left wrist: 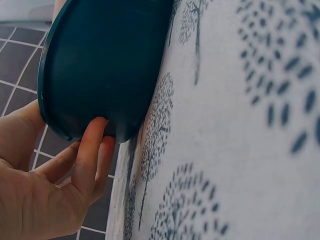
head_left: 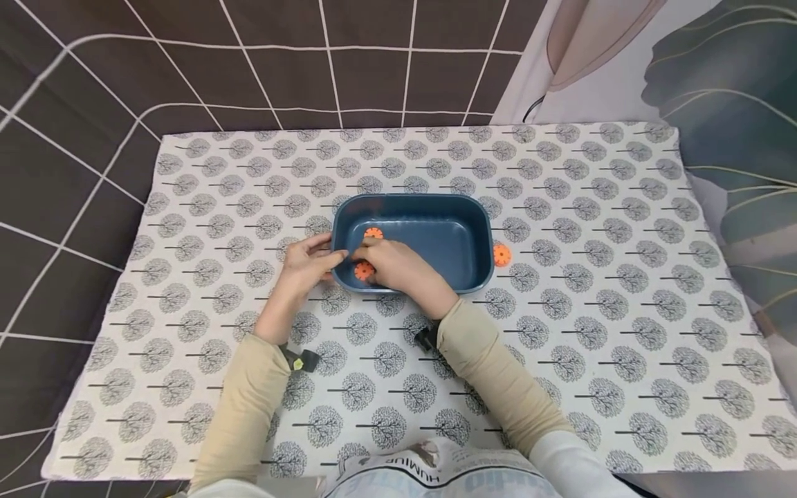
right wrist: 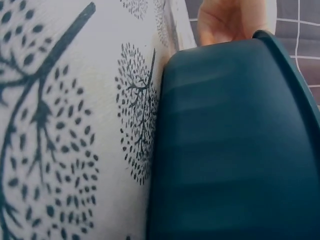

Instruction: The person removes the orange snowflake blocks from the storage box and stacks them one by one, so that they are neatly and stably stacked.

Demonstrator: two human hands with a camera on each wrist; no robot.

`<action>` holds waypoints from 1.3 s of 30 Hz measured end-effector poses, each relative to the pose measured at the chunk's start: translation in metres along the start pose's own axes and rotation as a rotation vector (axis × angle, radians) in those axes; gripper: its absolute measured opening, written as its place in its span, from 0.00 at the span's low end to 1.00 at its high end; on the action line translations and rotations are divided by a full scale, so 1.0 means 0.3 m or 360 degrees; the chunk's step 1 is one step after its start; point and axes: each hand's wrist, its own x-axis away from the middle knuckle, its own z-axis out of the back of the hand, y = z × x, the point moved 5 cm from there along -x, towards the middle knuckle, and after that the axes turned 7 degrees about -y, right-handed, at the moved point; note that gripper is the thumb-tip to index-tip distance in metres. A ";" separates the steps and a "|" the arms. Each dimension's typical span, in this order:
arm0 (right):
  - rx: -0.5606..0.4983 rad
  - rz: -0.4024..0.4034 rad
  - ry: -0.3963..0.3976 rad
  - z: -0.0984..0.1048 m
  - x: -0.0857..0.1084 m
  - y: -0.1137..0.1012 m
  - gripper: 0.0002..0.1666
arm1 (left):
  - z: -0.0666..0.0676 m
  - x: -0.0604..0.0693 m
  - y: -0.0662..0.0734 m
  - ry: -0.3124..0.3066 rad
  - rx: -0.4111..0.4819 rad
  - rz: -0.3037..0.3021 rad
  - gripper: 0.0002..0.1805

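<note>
A dark blue rectangular plastic bin (head_left: 448, 249) sits on the cloth-covered table. My left hand (head_left: 304, 266) grips its left end, thumb over the rim and fingers against the outer wall, as the left wrist view also shows. My right hand (head_left: 398, 266) reaches over the near side into the bin's left part, its fingers bent beside an orange notched disc (head_left: 364, 270). Another orange disc (head_left: 373, 233) lies just beyond that hand. The right fingertips are partly hidden, so whether they pinch a disc is unclear. The right wrist view shows only the bin's outer wall (right wrist: 235, 140).
An orange disc (head_left: 502, 254) lies outside, against the bin's right end. A bit of orange (head_left: 326, 276) shows by the left hand, outside the bin. The tree-patterned cloth (head_left: 623, 290) spreads around the bin. A dark tiled wall (head_left: 280, 76) stands behind the table.
</note>
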 end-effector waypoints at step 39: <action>-0.0225 -0.0112 -0.0128 -0.029 -0.033 0.022 0.20 | -0.001 0.005 0.003 -0.0021 -0.0022 -0.0013 0.32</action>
